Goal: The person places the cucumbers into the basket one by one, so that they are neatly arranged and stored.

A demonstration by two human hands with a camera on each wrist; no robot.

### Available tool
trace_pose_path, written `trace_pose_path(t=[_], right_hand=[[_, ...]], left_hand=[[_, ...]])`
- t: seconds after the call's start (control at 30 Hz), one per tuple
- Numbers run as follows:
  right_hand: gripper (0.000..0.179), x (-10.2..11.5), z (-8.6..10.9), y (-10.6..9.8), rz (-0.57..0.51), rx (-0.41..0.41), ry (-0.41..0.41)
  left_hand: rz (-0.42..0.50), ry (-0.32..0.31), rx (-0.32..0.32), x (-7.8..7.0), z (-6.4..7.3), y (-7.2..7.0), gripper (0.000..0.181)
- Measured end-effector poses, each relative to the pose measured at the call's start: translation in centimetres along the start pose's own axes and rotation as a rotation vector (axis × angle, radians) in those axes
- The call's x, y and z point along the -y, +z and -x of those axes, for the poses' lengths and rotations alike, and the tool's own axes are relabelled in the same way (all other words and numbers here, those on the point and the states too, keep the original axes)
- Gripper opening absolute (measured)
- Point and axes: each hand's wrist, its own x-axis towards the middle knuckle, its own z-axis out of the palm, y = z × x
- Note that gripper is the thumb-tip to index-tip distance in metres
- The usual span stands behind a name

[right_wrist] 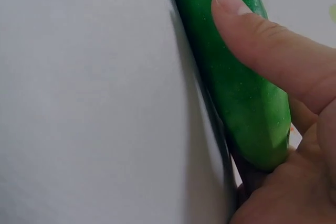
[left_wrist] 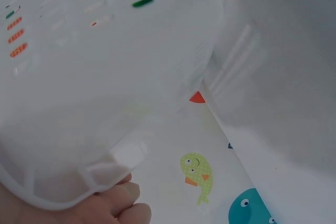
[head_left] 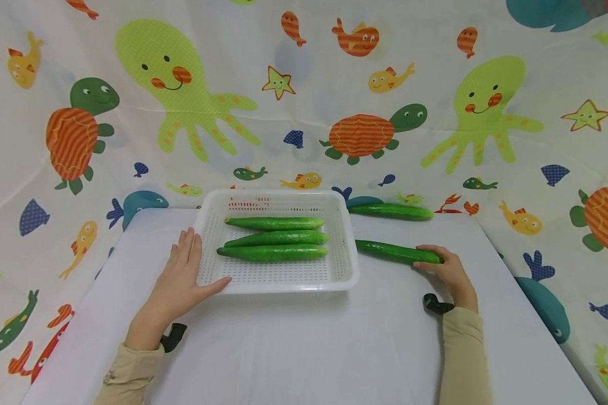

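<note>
A white plastic basket (head_left: 278, 285) with slotted sides holds three green cucumbers (head_left: 273, 253) lying side by side. My left hand (head_left: 179, 281) rests against the basket's left side, fingers straight along it and thumb over the front left corner. In the left wrist view, several fingertips (left_wrist: 134, 214) show beneath the basket's rim (left_wrist: 63, 202). To the right of the basket, my right hand (head_left: 448, 270) grips the right end of another cucumber (head_left: 390, 251). The right wrist view has the thumb laid along this cucumber (right_wrist: 236, 87), with the other fingers mostly hidden behind it.
One more cucumber (head_left: 391, 211) lies at the table's back edge, right of the basket. The table (head_left: 304, 343) has a white cover. Behind it hangs a curtain (head_left: 304, 157) printed with sea animals. Dark straps (head_left: 438, 304) sit at both wrists.
</note>
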Motion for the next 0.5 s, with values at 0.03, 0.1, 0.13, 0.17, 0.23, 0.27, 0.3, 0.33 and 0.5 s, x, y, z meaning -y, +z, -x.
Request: trace_pose_path(t=[0.03, 0.1, 0.13, 0.17, 0.23, 0.27, 0.3, 0.33, 0.5], right_hand=[[0.071, 0.07, 0.17, 0.09, -0.001, -0.001, 0.000], [0.070, 0.23, 0.46, 0.25, 0.001, -0.010, 0.005], [0.070, 0.31, 0.57, 0.32, -0.002, -0.013, 0.008], [0.070, 0.39, 0.68, 0.39, -0.002, -0.014, 0.008], [0.069, 0.50, 0.85, 0.49, -0.006, -0.016, 0.011], [0.069, 0.52, 0.90, 0.53, -0.011, -0.019, 0.013], [0.069, 0.51, 0.93, 0.56, -0.013, -0.022, 0.012], [0.069, 0.51, 0.96, 0.56, -0.011, -0.020, 0.008], [0.069, 0.22, 0.87, 0.61, -0.018, -0.035, 0.009]], left_hand=[[0.000, -0.001, 0.002, -0.02, 0.00, -0.01, 0.119], [-0.002, -0.003, 0.004, -0.05, 0.00, -0.04, 0.119], [-0.003, -0.005, 0.006, -0.07, 0.01, -0.06, 0.119], [-0.005, -0.006, 0.007, -0.08, 0.02, -0.07, 0.119], [-0.009, -0.006, 0.006, -0.10, 0.04, -0.08, 0.119], [-0.010, -0.005, 0.005, -0.12, 0.05, -0.08, 0.119], [-0.011, -0.004, 0.004, -0.13, 0.05, -0.08, 0.119], [-0.013, -0.003, 0.003, -0.13, 0.06, -0.07, 0.119], [-0.015, 0.006, -0.008, -0.06, 0.05, 0.00, 0.118]])
